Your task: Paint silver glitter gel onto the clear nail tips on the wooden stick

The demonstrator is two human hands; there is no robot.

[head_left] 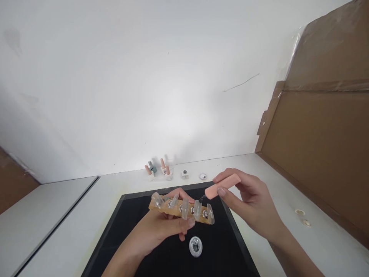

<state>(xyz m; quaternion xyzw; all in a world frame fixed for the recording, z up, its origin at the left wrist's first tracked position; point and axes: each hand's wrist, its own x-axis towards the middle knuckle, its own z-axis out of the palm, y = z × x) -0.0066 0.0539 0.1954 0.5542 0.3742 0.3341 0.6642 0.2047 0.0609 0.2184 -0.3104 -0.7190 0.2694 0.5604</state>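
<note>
My left hand [161,229] is closed around a tan wooden holder bar [170,207] that carries several clear false nail tips on round metal studs. It holds the bar tilted above a black mat [227,246]. My right hand [250,202] pinches a peach-coloured polish brush cap [223,185], and its dark brush tip touches one of the clear nail tips [197,209] near the bar's right end.
A small round open jar [195,246] lies on the mat below the bar. Several nail polish bottles [157,169] and two small pots [185,174] stand at the back of the white table. A large cardboard sheet [319,154] leans at the right.
</note>
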